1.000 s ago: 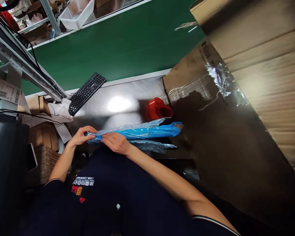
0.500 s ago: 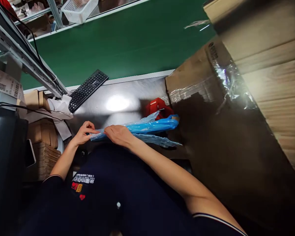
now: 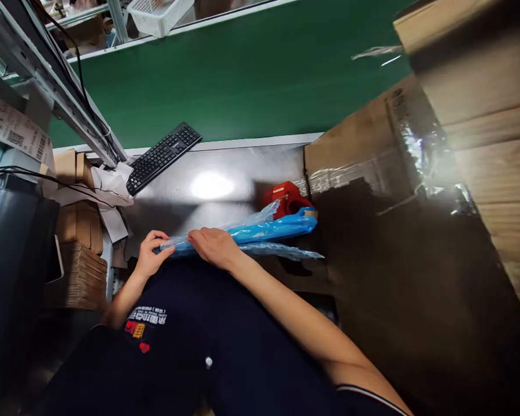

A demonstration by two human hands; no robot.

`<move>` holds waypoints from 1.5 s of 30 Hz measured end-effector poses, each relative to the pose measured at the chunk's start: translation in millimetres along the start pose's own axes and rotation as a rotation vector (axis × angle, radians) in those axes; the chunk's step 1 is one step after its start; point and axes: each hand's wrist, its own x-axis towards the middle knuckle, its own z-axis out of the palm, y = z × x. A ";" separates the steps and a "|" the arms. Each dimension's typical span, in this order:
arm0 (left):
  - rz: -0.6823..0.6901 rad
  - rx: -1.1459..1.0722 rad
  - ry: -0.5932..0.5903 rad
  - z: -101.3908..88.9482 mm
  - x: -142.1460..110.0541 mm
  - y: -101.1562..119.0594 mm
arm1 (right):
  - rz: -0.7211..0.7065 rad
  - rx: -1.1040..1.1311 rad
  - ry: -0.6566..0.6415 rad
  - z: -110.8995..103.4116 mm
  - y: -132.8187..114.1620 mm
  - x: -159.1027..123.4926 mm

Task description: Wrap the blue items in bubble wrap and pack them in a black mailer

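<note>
A long, narrow package in blue plastic wrap [image 3: 271, 230] lies across the near edge of the metal table, close against my body. Clear wrap hangs loose along both of its sides. My left hand [image 3: 151, 252] pinches the package's left end between thumb and fingers. Close by, my right hand [image 3: 215, 245] is closed over the wrap from above, its fingertips partly hidden. Just behind the package's right part sits a red tool that looks like a tape dispenser [image 3: 288, 198], touched by no hand.
A black keyboard [image 3: 164, 157] lies at the table's back left. Large cardboard boxes [image 3: 351, 156] fill the right side. Stacked flat cardboard [image 3: 84, 277], cables and a metal post [image 3: 69, 86] stand at left. Behind runs a green belt [image 3: 242, 81] with a white basket [image 3: 158, 17] beyond.
The view has shifted a little, so the surroundings sit further right. My left hand has turned, its thumb now pressing on the package's end. My right hand keeps its hold.
</note>
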 end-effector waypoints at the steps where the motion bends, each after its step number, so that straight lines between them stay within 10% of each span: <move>1: -0.020 -0.012 0.007 2.3 -2.6 1.4 | 0.008 -0.003 -0.020 -2.0 -1.5 -1.6; 16: -0.113 0.053 0.070 12.9 -20.9 13.1 | 0.142 0.207 -0.233 -18.2 -13.9 -2.9; 28: -0.274 -0.040 -0.001 15.7 -11.6 0.7 | 0.044 0.264 0.021 -13.6 -3.2 -13.1; 38: 0.096 -0.173 0.217 28.7 194.0 54.3 | 0.149 0.788 0.070 -79.6 130.4 128.7; 42: 0.290 -0.141 0.214 25.5 189.6 65.0 | -0.071 0.583 0.316 -84.9 140.9 123.5; 45: 0.579 0.041 0.155 36.6 149.4 20.1 | -0.281 0.240 0.375 -33.7 136.1 79.8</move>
